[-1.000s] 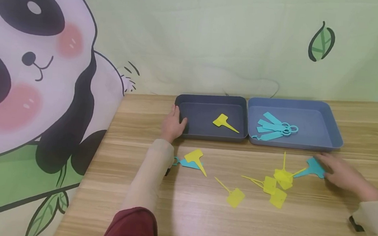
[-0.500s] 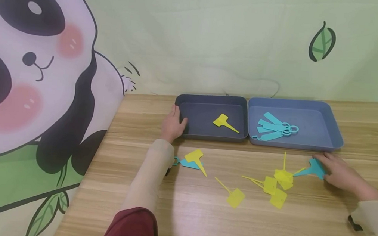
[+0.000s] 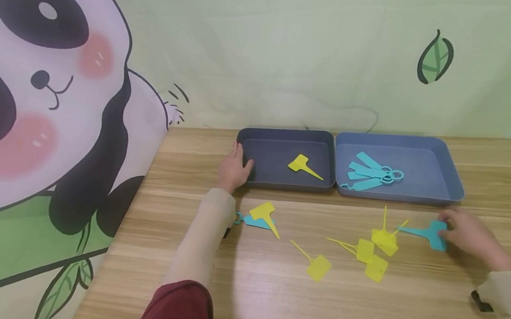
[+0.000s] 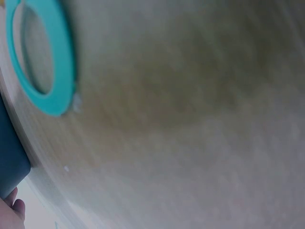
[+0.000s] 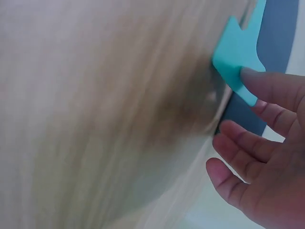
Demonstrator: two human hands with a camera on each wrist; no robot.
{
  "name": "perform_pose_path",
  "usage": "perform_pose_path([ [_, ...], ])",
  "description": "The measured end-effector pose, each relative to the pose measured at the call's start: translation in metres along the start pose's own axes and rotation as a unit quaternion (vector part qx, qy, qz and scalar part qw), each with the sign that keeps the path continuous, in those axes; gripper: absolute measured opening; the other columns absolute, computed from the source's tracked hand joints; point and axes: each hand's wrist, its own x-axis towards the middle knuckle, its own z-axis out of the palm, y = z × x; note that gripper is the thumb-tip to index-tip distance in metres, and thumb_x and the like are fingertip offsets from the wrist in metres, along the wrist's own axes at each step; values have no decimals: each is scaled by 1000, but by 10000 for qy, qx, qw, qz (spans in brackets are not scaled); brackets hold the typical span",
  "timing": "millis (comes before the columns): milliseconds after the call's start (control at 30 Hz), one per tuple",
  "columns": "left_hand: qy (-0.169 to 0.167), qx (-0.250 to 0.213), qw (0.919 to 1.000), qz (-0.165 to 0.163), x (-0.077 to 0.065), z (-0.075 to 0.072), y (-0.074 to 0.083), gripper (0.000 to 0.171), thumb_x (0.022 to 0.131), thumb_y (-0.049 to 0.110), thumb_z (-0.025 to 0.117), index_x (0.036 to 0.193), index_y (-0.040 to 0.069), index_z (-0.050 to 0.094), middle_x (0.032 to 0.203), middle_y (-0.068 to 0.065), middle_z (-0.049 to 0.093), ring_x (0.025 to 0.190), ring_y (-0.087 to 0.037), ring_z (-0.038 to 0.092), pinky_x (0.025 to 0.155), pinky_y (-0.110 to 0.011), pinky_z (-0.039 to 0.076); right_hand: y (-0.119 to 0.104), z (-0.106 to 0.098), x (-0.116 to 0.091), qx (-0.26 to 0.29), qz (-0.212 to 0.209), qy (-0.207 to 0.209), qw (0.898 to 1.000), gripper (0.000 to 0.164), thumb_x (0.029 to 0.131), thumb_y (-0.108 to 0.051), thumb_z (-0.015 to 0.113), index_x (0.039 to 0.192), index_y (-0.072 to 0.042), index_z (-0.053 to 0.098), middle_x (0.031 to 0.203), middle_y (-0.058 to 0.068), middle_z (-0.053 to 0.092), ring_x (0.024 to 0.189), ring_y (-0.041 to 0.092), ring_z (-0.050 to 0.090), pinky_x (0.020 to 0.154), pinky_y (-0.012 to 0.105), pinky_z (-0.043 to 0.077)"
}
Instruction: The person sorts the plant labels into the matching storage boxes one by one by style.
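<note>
With its thumb and forefinger my right hand (image 3: 474, 235) pinches a teal T-shaped plant label (image 3: 433, 235) by its wide head; in the right wrist view the thumb lies over the label (image 5: 236, 59) and the other fingers spread loosely. My left hand (image 3: 234, 170) rests its straight fingers against the left end of the dark tray (image 3: 264, 168), which has one yellow T-shaped label (image 3: 301, 163) in it. Several teal ring-ended tags (image 3: 370, 173) lie fanned in the blue tray (image 3: 437, 170).
Several yellow labels (image 3: 319, 267) lie scattered on the wooden table (image 3: 270, 302), some overlapping in a cluster (image 3: 383, 239) left of my right hand. Near my left sleeve, a yellow label (image 3: 264, 212) covers part of a teal ring tag (image 3: 256, 222). A panda-printed cloth (image 3: 269, 54) hangs behind.
My right hand has gone from touching the teal label to pinching it. The label has shifted slightly right and turned, away from the yellow cluster. My left hand has stayed put.
</note>
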Motion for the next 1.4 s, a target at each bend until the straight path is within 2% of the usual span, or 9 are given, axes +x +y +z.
perform_pose_path([
  [67,10,29,10000,13,0,1,0,67,91,40,36,141,1,13,149,-11,9,135,-25,19,109,-34,21,0,-4,-2,269,108,-42,9996,20,75,-6,62,88,8,57,87,26,58,82,41,54,67,49,44],
  [200,24,45,10000,26,0,1,-1,67,91,41,35,141,1,13,149,-11,9,135,-24,19,109,-34,22,-1,-11,-5,646,251,-139,9975,12,82,-8,56,84,3,58,79,13,60,70,17,53,61,32,44],
  [267,30,35,10000,32,0,1,-1,67,91,41,35,141,1,13,149,-12,9,135,-25,20,109,-34,22,-1,-14,-5,730,314,-162,9967,13,85,-10,54,84,2,59,78,7,59,67,3,47,58,24,40],
  [333,31,20,10000,31,0,1,-1,67,91,41,35,141,2,13,149,-12,9,135,-25,20,109,-34,23,-1,-18,-5,886,335,-226,9952,16,87,-10,51,86,4,58,78,6,59,64,-1,46,56,22,41],
  [467,37,40,10000,44,-1,1,-1,67,91,41,35,141,2,13,149,-11,9,134,-25,21,108,-34,23,-4,-24,-3,1402,463,-345,9884,20,89,-8,47,93,10,55,78,4,59,63,-4,51,56,21,47],
  [667,2,16,10000,31,-1,0,0,67,91,41,36,141,2,13,149,-10,7,134,-25,21,109,-35,23,-13,-30,5,2197,661,-468,9722,29,92,-12,44,102,14,52,81,-3,60,69,-3,56,64,23,53],
  [967,-21,49,10000,4,0,0,0,67,91,40,36,141,2,13,149,-10,8,135,-25,21,109,-34,23,-28,-30,21,2869,736,-518,9537,37,92,-16,45,109,17,46,75,-4,63,68,8,62,64,26,53],
  [1300,11,21,10000,5,0,0,0,67,91,40,37,141,2,14,149,-11,9,134,-25,21,109,-34,22,-53,-27,44,3331,783,-640,9375,39,91,-18,47,112,16,44,74,-4,63,68,9,63,65,27,53],
  [1400,10,33,10000,10,-1,0,0,67,91,40,37,141,1,14,149,-11,10,134,-25,22,108,-35,23,-62,-26,51,3551,832,-689,9286,39,91,-18,47,113,15,43,74,-4,63,69,8,63,65,26,53],
])
